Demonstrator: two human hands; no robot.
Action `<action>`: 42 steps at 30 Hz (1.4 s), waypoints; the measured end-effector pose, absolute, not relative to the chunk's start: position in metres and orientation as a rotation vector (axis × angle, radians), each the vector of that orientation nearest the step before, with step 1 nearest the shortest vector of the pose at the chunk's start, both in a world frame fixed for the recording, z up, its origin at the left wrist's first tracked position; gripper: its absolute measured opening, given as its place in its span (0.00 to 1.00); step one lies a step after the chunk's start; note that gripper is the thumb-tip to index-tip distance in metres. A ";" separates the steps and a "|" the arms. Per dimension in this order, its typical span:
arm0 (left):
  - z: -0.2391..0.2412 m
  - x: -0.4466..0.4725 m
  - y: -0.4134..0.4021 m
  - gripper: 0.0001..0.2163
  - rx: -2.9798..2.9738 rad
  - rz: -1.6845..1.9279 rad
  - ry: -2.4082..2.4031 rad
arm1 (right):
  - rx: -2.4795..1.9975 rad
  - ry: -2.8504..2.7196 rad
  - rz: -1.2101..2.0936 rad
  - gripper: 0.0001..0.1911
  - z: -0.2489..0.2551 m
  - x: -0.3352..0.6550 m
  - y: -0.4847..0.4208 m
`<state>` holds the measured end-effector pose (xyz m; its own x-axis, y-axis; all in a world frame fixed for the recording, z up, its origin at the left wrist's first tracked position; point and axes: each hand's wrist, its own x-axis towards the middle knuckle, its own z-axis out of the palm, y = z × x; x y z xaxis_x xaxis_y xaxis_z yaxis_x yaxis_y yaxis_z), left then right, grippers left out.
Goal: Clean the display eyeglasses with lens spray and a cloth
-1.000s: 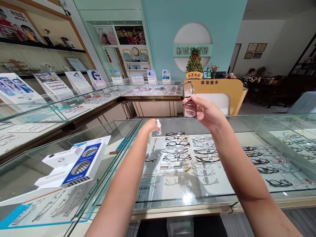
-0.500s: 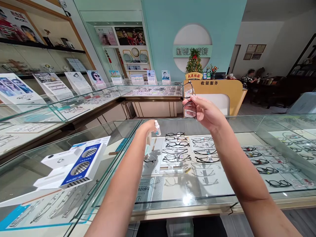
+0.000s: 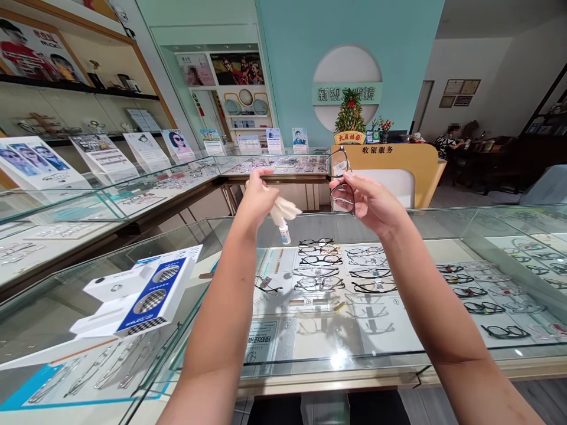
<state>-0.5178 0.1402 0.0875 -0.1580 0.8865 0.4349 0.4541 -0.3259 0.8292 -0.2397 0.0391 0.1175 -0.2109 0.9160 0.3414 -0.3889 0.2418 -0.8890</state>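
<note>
My right hand (image 3: 374, 198) pinches a pair of dark-rimmed eyeglasses (image 3: 342, 199) above the counter, turned so that one lens is over the other. A pale label shows on the upper lens. To the left, my left hand (image 3: 259, 198) is closed on a cream cleaning cloth (image 3: 287, 209), whose loose end hangs toward the right. Just below the cloth, a small white bottle (image 3: 284, 234) stands upright on the glass top, apart from my fingers. Its upper end is partly covered by the cloth.
Beneath both forearms runs a glass display counter (image 3: 310, 369) with rows of eyeglasses (image 3: 321, 260) inside. A blue and white cardboard display (image 3: 153, 295) stands on the left. Farther back are another glass case (image 3: 274, 165) and a yellow cashier desk (image 3: 427, 165). A person sits at the far right.
My left hand has risen from beside the bottle, lifting the cloth off the counter. The bottle stays in place. My right hand holds the eyeglasses in nearly the same spot.
</note>
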 end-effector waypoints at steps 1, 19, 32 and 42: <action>0.092 -0.511 0.134 0.33 1.667 1.592 1.283 | -0.572 -1.256 1.325 0.19 0.117 -0.240 0.039; 0.104 -0.455 0.076 0.26 1.619 1.524 0.684 | -0.520 -1.323 1.287 0.17 0.127 -0.244 0.020; 0.119 -0.462 0.060 0.18 1.958 0.937 0.594 | -0.471 -1.234 1.245 0.14 0.130 -0.234 0.018; 0.117 -0.449 0.058 0.20 1.919 1.021 0.453 | -0.418 -1.228 1.314 0.13 0.130 -0.235 0.016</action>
<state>-0.4488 0.0579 0.1165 0.5940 0.6490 0.4754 -0.0832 -0.5383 0.8387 -0.2346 0.0163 0.1304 -0.2069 0.8763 0.4351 -0.4930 0.2908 -0.8200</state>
